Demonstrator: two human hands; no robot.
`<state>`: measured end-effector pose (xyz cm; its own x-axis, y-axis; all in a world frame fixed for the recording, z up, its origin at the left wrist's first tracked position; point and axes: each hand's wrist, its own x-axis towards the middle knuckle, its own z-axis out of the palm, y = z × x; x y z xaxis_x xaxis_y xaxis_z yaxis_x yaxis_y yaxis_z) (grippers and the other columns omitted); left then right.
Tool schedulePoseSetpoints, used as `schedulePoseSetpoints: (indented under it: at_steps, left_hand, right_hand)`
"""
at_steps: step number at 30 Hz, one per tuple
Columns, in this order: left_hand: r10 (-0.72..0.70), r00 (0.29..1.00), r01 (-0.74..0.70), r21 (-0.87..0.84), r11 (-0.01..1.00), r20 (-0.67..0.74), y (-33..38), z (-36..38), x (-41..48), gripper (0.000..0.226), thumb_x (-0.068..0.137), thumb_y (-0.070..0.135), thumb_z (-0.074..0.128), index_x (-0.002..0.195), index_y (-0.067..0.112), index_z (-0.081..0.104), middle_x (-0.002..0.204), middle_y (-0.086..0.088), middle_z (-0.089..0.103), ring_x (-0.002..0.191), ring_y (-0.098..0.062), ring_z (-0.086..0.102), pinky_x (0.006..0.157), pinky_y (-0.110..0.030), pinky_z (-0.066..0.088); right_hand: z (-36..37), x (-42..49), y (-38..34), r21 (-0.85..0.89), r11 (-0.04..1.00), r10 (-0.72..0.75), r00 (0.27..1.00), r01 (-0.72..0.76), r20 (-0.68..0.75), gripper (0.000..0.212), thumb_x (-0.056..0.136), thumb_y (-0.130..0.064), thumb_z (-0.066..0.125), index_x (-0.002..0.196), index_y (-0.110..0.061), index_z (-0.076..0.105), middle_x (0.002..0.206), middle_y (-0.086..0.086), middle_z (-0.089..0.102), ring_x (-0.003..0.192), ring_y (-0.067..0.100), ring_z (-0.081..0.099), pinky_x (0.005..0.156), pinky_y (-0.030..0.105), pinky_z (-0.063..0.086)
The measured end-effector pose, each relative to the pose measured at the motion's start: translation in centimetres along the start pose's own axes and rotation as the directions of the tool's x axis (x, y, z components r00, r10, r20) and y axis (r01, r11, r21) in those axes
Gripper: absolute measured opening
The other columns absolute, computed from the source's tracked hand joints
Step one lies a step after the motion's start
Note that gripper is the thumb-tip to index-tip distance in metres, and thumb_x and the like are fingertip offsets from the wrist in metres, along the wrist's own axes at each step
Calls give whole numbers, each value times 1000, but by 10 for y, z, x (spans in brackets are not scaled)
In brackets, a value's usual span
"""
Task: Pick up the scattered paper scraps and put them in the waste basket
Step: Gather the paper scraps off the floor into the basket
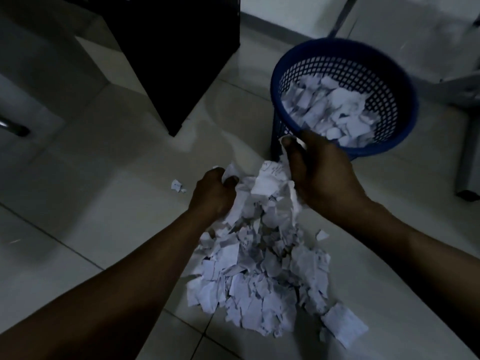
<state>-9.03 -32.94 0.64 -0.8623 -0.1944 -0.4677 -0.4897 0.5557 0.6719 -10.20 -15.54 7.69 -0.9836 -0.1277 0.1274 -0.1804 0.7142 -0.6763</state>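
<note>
A heap of torn white paper scraps [262, 284] lies on the tiled floor in front of me. My left hand [213, 194] and my right hand [320, 175] press a bunch of scraps [267, 185] between them, lifted above the heap, with pieces trailing down. My right hand also pinches a scrap at its fingertips. The blue mesh waste basket [400, 81] stands just beyond my right hand, with several white scraps [335, 110] inside it. Two small stray scraps [176, 185] lie left of my left hand, and another [322, 234] lies right of the heap.
A black cabinet [171, 53] stands at the back, left of the basket. A grey unit with a handle [13, 128] is at the far left. Grey furniture legs and a caster [467, 194] stand at the right.
</note>
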Motion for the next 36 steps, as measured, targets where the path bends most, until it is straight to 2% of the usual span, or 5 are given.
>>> schedulePoseSetpoints:
  at_steps: [10, 16, 23, 32, 36]
  left_hand:
    - [23, 996, -45, -269, 962, -86, 40, -18, -18, 24, 94, 30, 55, 107, 12, 64, 96, -5, 66, 93, -26, 63, 81, -30, 46]
    - [83, 984, -135, -359, 924, -157, 87, -30, -26, 9, 95, 27, 54, 99, 23, 61, 95, 1, 65, 92, -21, 64, 85, -31, 49]
    - [137, 961, -224, -385, 895, -241, 152, -25, -16, 31, 97, 27, 51, 124, 13, 56, 96, 6, 57, 81, -10, 53, 79, -22, 40]
    - [46, 985, -108, -382, 918, -168, 227, 12, 24, 51, 97, 33, 47, 143, 14, 35, 140, -9, 49, 118, -28, 54, 96, -33, 49]
    - [88, 990, -120, -331, 936, -110, 236, 18, 33, 53, 94, 41, 50, 137, 10, 43, 129, -9, 58, 96, -22, 59, 79, -25, 49]
  right_hand:
    - [-62, 85, 7, 17, 998, 63, 965, -60, -256, 27, 102, -29, 37, 91, -11, 54, 69, -3, 52, 54, -2, 46, 47, 16, 31]
    - [-58, 112, 41, -109, 990, 83, 992, -94, -100, 34, 103, -29, 32, 121, -6, 50, 104, 16, 62, 88, 29, 61, 73, 32, 43]
    - [-61, 108, 54, -86, 987, 127, 990, -133, -66, 50, 101, -43, 33, 132, -7, 46, 118, 16, 63, 104, 30, 59, 82, 27, 39]
    - [-72, 88, 67, 81, 995, 81, 921, -54, -382, 39, 99, -36, 33, 110, -7, 58, 109, 13, 64, 101, 27, 57, 84, 35, 45]
    - [-66, 77, 76, 138, 990, 67, 922, -15, -380, 47, 97, -39, 32, 122, -6, 55, 119, 12, 62, 110, 27, 56, 94, 42, 46]
